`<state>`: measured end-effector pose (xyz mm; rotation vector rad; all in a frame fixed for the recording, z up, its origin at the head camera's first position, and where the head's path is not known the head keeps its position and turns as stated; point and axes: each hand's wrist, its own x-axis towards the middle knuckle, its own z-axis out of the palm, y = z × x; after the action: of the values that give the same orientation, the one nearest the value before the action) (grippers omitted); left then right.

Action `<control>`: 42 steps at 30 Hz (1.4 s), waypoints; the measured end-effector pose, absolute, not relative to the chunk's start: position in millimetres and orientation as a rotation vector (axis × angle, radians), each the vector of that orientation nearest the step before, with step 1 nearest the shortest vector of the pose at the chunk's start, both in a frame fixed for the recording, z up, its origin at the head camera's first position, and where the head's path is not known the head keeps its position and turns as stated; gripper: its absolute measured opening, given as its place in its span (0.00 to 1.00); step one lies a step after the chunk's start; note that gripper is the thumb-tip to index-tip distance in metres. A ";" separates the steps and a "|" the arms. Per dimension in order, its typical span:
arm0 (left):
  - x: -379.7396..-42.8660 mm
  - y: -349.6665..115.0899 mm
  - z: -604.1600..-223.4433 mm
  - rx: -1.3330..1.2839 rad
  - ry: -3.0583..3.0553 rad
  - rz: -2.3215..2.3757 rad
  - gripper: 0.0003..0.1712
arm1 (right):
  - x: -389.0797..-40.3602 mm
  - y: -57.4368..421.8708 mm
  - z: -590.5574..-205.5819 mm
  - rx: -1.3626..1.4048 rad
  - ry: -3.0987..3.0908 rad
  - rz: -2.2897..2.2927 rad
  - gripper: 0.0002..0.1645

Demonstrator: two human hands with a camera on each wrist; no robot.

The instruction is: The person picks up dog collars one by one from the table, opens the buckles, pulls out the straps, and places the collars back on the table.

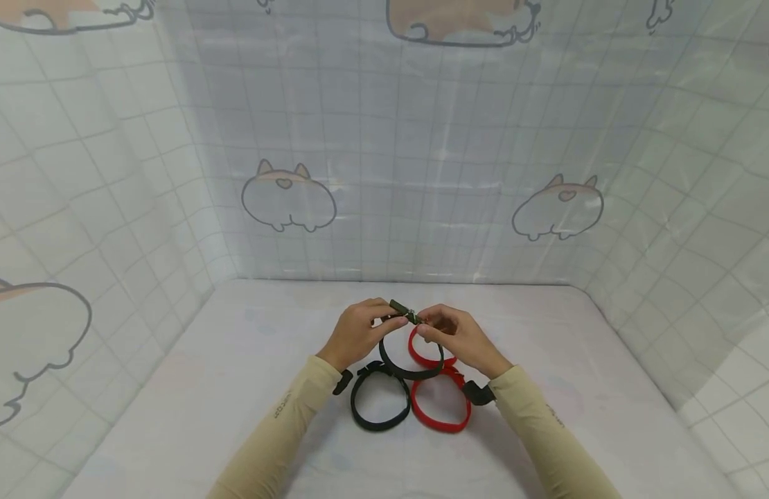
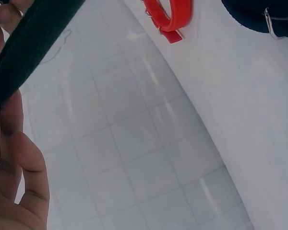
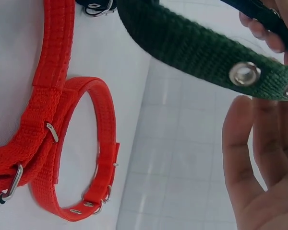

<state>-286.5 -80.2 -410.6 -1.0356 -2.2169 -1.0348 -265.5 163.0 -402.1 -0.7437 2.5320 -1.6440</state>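
A dark green pet collar [image 1: 411,375] with metal eyelets is held up between both hands, its loop hanging toward me. My left hand [image 1: 362,331] pinches the collar near its buckle end; the left wrist view shows the green strap [image 2: 36,45] running past the thumb and fingers. My right hand [image 1: 461,334] grips the eyelet end between thumb and fingers, and in the right wrist view two eyelets show on the webbing [image 3: 197,57]. Whether the strap passes through the buckle cannot be told.
Below the hands a black-looking collar [image 1: 379,425] lies on the white tabletop [image 1: 247,388]. Beside it is a red collar [image 1: 440,424], with another red collar [image 1: 425,359] farther back. A grid-patterned curtain [image 1: 416,229] rises behind the table and along both sides.
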 end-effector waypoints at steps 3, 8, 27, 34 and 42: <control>-286.0 -79.5 -408.8 -1.040 -2.224 -1.027 0.08 | -257.6 159.3 -390.8 -0.745 2.525 -1.664 0.16; -285.4 -79.5 -406.7 -1.050 -2.220 -1.026 0.08 | -250.3 159.7 -381.2 -0.770 2.504 -1.681 0.15; -283.5 -79.8 -407.0 -1.029 -2.250 -1.044 0.14 | -268.3 169.5 -408.5 -0.791 2.497 -1.710 0.16; -280.1 -78.3 -407.0 -1.028 -2.240 -1.028 0.14 | -267.7 166.1 -408.0 -0.799 2.487 -1.762 0.15; -279.0 -77.5 -405.4 -1.003 -2.243 -1.028 0.15 | -267.7 169.3 -413.0 -0.792 2.507 -1.755 0.15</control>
<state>-279.0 -77.5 -405.4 -1.0028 -2.2427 -1.0285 -267.7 169.3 -413.0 -0.7919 2.5067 -1.7553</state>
